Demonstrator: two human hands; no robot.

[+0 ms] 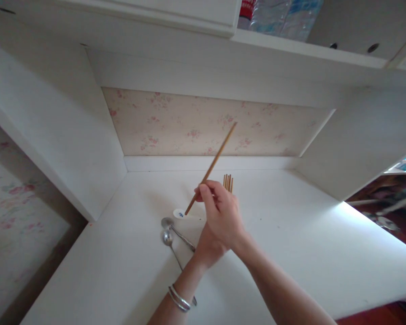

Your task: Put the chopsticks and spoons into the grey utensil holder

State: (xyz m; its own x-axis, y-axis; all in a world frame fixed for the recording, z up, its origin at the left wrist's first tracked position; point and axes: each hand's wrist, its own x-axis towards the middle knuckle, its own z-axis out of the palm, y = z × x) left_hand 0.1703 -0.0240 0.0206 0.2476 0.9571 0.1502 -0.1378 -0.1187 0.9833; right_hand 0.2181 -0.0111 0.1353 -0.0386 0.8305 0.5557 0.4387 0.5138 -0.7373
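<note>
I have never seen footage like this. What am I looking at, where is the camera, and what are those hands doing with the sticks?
There is no machine here. A person wears a camera on the head that looks forward and down, so you see their own two arms from above. The right hand pinches a single wooden chopstick, tilted up toward the flowery back wall. The left hand, with bangles on its wrist, sits just beneath it and is mostly hidden. A bundle of chopsticks pokes up behind the hands, but I cannot tell which hand grips it. On the white desk lie two metal spoons and a small white spoon with a blue mark.
</note>
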